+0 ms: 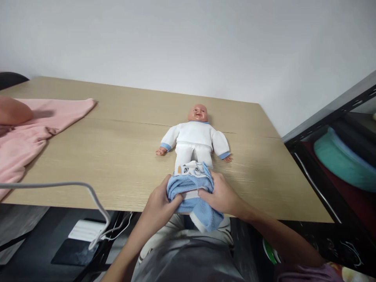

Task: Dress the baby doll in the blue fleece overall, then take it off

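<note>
A baby doll [195, 139] in a white suit with blue cuffs lies on its back on the wooden table [123, 156], head pointing away from me. A bunched blue garment [190, 188] with a cartoon face print covers the doll's lower legs at the table's near edge. My left hand [160, 203] grips the garment's left side, fingers closed in the cloth. My right hand [220, 194] grips its right side the same way. Part of the garment hangs over the table edge.
A pink cloth [32, 133] lies at the table's left end, with another person's arm [13, 111] resting on it. A white cable [73, 188] crosses the near left edge. A dark shelf [337, 156] with a teal object [343, 160] stands at the right.
</note>
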### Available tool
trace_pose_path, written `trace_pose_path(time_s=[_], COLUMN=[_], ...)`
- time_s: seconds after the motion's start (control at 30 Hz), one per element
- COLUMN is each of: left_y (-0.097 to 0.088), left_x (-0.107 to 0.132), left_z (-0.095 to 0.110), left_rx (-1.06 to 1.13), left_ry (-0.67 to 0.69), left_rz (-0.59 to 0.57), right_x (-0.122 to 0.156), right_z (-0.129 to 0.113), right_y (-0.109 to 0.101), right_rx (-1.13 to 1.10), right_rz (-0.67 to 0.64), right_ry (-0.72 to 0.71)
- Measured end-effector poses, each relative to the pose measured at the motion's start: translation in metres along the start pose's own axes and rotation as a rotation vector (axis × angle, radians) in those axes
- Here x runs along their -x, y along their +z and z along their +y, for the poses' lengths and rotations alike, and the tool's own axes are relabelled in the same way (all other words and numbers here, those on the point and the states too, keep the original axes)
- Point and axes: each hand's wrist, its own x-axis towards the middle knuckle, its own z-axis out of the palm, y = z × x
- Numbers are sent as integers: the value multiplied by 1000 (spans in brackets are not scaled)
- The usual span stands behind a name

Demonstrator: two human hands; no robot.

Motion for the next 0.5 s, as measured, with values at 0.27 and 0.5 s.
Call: trace_pose_path(time_s=[0.27,0.5], left_y=[12,14], left_x=[-11,-34], left_z=[-19,-21], left_rx=[-49,26], left_ry=[-87,-70], left_rz=[-24,-52], right_x=[-10,-19], right_z=[13,30], right_y=[13,12], right_rx=[85,84], right_rz=[42,100], right_ry=[79,127])
